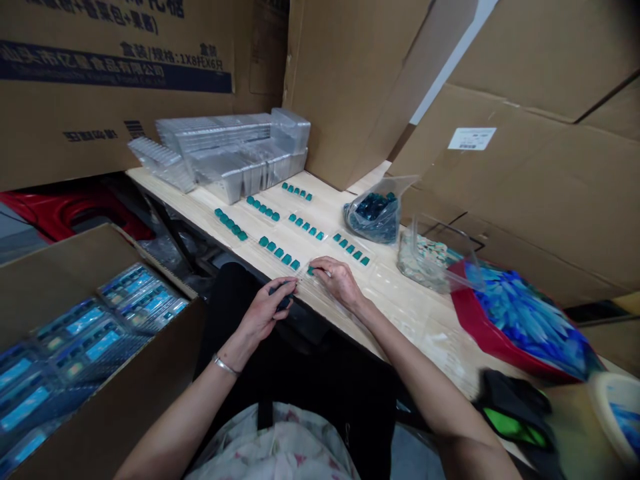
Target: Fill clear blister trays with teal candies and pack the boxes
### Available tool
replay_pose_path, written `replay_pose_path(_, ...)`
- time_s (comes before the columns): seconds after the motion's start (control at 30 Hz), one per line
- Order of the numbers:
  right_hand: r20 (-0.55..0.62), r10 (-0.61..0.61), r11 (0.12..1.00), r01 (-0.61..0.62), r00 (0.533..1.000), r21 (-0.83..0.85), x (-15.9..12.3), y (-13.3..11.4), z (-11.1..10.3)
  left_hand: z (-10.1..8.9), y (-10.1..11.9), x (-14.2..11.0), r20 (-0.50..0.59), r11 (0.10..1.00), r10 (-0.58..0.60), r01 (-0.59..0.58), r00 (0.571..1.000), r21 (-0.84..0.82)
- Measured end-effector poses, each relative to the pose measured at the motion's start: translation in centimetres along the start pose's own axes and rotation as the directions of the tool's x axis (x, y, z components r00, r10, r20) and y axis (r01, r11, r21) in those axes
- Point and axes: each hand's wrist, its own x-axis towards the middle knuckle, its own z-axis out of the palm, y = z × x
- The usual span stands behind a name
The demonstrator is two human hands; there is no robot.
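Observation:
Near the table's front edge, my left hand [263, 310] is closed around several dark teal pieces [285, 301] that look like keycaps. To its right, my right hand [340, 280] pinches one small teal piece [311, 271] low over a clear plastic tray at the edge. Rows of the same teal pieces lie in clear trays on the table, such as the front row [279, 253] beside my fingers and the right row [351, 249] behind my right hand. How many pieces my left hand holds is hidden by its fingers.
Stacked clear plastic trays [235, 160] stand at the back left. A bag of teal pieces [373, 210], a clear box [425, 263] and a red basin [465, 313] of blue packets line the right. An open carton [165, 267] with packed sets stands lower left.

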Motion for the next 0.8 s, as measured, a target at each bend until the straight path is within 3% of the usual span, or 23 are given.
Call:
replay_pose_path(0.4,0.201,0.007,0.997,0.01,0.98,-0.081,0.2,0.52,0.51,0.35,0.44,0.0,0.029,0.994,-0.008,0.012,1.0,-0.108)
replay_pose_path(0.5,0.169,0.016,0.996,-0.001,0.985,-0.089,0.2,0.48,0.42,0.5,0.66,-0.05,0.043,0.99,-0.004,0.01,0.999,-0.141)
replay_pose_path(0.67,0.08,0.057,0.993,-0.048,0.995,-0.105,-0.25,-0.11,0.35,0.7,0.27,-0.09,0.008,0.997,0.072,-0.073,0.997,0.04)
replay_pose_path(0.8,0.093,0.064,0.986,-0.049,0.994,-0.157,0.04,-0.4,0.5,0.77,-0.04,0.1,0.021,0.991,0.031,-0.033,0.999,0.129)
